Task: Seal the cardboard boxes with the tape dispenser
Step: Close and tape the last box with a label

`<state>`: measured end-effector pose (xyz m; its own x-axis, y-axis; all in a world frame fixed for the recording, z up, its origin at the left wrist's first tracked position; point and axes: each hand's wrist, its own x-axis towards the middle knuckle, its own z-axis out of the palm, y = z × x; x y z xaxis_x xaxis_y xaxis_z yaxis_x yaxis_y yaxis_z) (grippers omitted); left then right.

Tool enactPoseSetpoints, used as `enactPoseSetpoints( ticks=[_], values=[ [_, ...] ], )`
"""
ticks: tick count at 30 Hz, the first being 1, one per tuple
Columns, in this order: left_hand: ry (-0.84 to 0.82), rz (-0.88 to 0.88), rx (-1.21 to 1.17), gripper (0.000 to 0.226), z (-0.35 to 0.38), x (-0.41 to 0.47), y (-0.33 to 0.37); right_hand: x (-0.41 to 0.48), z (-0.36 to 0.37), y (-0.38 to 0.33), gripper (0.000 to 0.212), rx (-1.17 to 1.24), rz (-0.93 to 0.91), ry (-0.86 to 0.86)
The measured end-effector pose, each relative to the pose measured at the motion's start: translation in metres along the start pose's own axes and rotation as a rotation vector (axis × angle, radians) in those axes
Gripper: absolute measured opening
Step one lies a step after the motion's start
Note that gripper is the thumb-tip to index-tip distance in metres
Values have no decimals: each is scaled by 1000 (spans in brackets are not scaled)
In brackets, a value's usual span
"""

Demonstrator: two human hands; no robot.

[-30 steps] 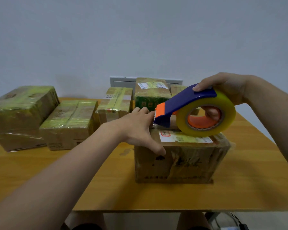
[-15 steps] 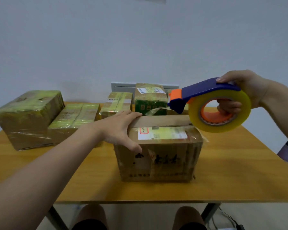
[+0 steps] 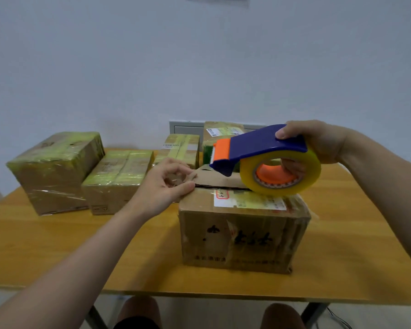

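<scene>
Over open box [image 3: 242, 238] seam, tape dispenser [image 3: 266, 143]

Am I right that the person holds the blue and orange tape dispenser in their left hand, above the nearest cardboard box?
Not quite: the head view shows the tape dispenser in the right hand, above the nearest cardboard box.

Lighting: even, soft, moderately bright. Shadows under boxes [image 3: 243, 233] faint. Mild glare on tape wrap. Wide-angle bending at frame edges; overall sharpness slightly soft.
</scene>
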<state>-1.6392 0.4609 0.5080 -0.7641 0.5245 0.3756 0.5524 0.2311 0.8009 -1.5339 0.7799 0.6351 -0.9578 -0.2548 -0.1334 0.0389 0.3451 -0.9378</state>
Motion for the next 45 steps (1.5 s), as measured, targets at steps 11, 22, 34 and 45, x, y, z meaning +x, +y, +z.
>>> enactPoseSetpoints(
  ticks=[11,22,34,45],
  values=[
    [-251,-159,-153,44,-25,22,28,14,1,-1,23,-76,-15,14],
    [-117,-188,-35,42,-21,13,38,13,0,-11,32,-123,-8,-10],
    [-77,-154,17,40,-12,0,42,9,13,-31,42,-140,141,-83],
    [-125,-343,-261,27,-19,9,34,16,19,-27,43,-177,190,-81]
  ],
)
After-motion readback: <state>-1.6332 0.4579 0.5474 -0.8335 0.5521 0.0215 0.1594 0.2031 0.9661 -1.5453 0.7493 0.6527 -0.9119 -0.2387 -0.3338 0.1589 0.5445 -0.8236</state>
